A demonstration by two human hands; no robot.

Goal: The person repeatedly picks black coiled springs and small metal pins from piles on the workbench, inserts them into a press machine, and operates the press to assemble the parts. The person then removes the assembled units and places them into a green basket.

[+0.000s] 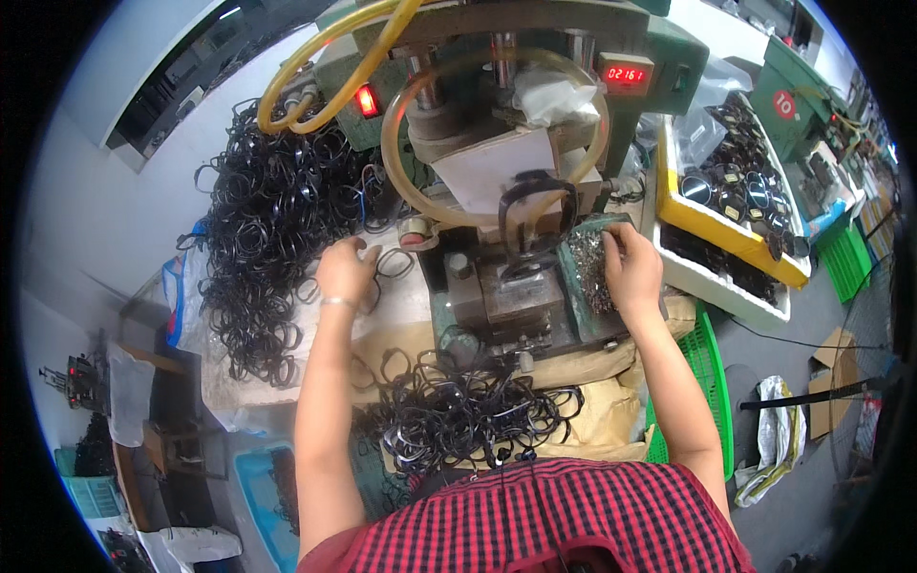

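My left hand [346, 270] is over the pale worktop left of the press, its thumb and forefinger slightly apart. Beside its fingertips lies a black eyeglass frame [394, 264]. My right hand [635, 270] is above a tray of small metal bits [590, 267], fingers curled together in a pinch; anything between them is too small to make out. Between my hands, a black eyeglass frame [538, 215] stands upright and blurred at the metal fixture [521, 306] of the green press [659, 53]. A white sheet [501, 167] is behind it.
A large heap of black eyeglass frames [272, 220] covers the left worktop. A smaller pile [468, 411] lies close before me. At right, a yellow-edged foam box [731, 239] holds glasses, near a green basket [702, 382]. A yellow hose [390, 143] loops before the press.
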